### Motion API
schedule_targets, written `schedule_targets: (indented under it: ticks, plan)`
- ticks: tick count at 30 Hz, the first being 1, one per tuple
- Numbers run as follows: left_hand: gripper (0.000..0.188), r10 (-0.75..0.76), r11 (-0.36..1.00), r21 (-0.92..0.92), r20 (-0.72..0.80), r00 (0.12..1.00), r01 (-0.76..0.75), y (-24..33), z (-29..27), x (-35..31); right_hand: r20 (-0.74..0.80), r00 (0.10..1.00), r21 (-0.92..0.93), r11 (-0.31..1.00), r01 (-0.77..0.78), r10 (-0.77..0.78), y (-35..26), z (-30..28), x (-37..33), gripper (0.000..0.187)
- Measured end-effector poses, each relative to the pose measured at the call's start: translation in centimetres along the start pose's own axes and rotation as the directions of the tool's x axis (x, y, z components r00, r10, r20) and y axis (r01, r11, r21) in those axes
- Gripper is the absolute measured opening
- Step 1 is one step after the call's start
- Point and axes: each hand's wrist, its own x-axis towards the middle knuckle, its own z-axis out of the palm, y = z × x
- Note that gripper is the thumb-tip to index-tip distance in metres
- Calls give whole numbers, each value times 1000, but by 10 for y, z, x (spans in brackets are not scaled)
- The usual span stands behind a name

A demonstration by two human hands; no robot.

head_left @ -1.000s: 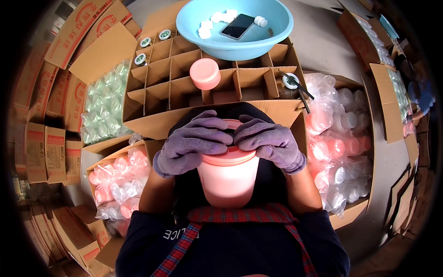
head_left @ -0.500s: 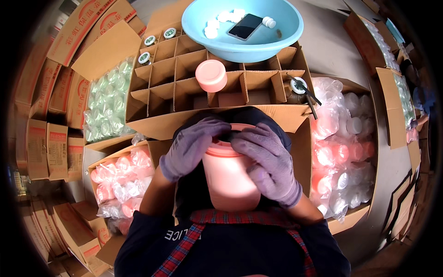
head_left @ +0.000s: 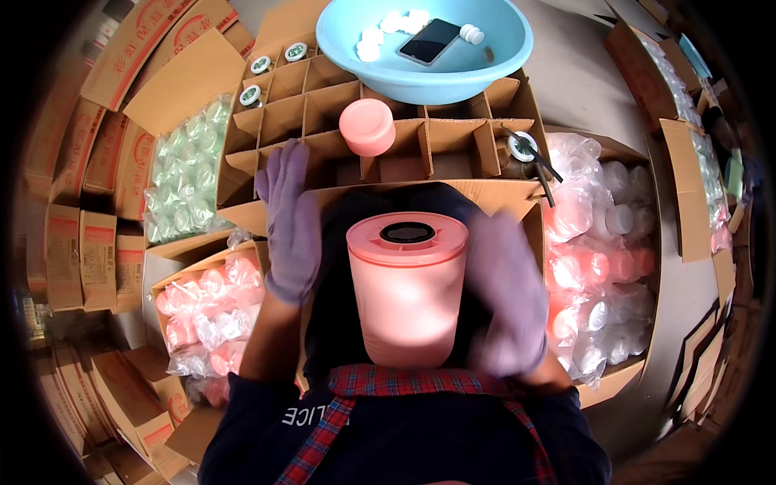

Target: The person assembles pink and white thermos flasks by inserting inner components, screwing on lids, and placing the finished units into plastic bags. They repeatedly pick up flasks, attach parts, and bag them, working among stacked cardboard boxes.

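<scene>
A pink container (head_left: 406, 311) stands upright in my lap, with a pink lid piece on top that has a black ring around its central opening. To its left is my left hand (head_left: 289, 222) in a purple glove, fingers stretched out and holding nothing, near the edge of a divided cardboard box (head_left: 453, 153). Close to the container's right side, my gloved right hand (head_left: 509, 295) is smeared by motion, so its fingers cannot be made out. A pink round cap (head_left: 367, 128) rests on the box dividers just ahead.
A blue basin (head_left: 360, 69) holding a black phone (head_left: 430, 42) and several small white pieces sits on the box's far side. Jars with white-rimmed lids occupy some compartments. Boxes of bagged pink parts (head_left: 214, 303), green parts (head_left: 190, 174) and mixed pink and clear parts (head_left: 602, 267) flank me.
Both hands have come off the top of the container. The left has moved out to the left and forward; the right has swung out to the right. The container stays upright in my lap.
</scene>
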Motion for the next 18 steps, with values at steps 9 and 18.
schedule_targets:
  ticks: [9, 18]
  plan:
    - [38, 23, 933, -352, 279, 960, 80, 22, -9, -3, -54, 998, -17, 999, -32, 31, 9, 5, -6, 84]
    - [40, 55, 864, -480, 389, 920, 151, 3, 2, -14, 314, 893, -124, 919, 375, -322, -47, 2, 6, 72]
